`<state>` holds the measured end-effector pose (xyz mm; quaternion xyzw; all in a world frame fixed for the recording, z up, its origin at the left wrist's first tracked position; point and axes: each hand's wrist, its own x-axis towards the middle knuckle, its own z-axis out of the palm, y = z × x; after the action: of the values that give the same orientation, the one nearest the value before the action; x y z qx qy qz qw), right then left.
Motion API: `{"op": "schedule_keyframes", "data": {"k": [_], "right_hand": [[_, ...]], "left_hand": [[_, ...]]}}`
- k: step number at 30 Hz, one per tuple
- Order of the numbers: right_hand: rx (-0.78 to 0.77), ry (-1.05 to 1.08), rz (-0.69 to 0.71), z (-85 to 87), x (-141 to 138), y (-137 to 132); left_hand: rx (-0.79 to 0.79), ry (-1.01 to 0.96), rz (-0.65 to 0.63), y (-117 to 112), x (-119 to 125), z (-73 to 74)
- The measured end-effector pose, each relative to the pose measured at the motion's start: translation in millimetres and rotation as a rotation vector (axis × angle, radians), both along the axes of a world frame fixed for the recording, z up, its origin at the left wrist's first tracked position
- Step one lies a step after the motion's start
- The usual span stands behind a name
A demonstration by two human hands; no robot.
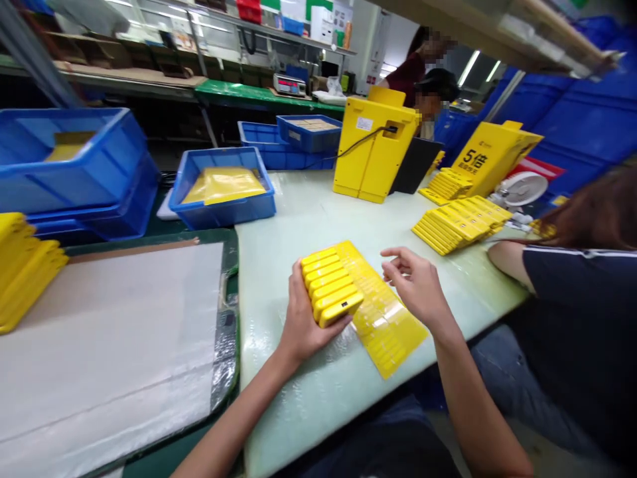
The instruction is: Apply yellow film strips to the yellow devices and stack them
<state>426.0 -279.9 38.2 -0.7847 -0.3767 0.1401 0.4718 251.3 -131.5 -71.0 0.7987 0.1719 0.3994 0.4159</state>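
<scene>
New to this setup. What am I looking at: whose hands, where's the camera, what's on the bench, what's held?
No machine here: one camera worn on a person's head looks down at their own bare hands. The left hand grips a row of yellow blocks standing on edge on the pale green table. The right hand hovers open, holding nothing, by a flat yellow sheet beside the row. Further back: a blue crate with a yellow bag inside, more yellow stacks, a yellow cabinet. The arm at right belongs to a co-worker.
</scene>
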Motion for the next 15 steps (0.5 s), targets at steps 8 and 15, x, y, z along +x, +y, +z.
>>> {"op": "schedule_keyframes", "data": {"k": [8, 15], "right_hand": [[-0.282, -0.14, -0.051, -80.9, 33.6, -110.5], [-0.219, -0.227, -0.029, -105.0, 45.9, -98.1]], "left_hand": [[0.002, 0.0, 0.046, 4.6, 2.0, -0.9], [0.045, 0.029, 0.065, 5.2, -0.3, 2.0]]}}
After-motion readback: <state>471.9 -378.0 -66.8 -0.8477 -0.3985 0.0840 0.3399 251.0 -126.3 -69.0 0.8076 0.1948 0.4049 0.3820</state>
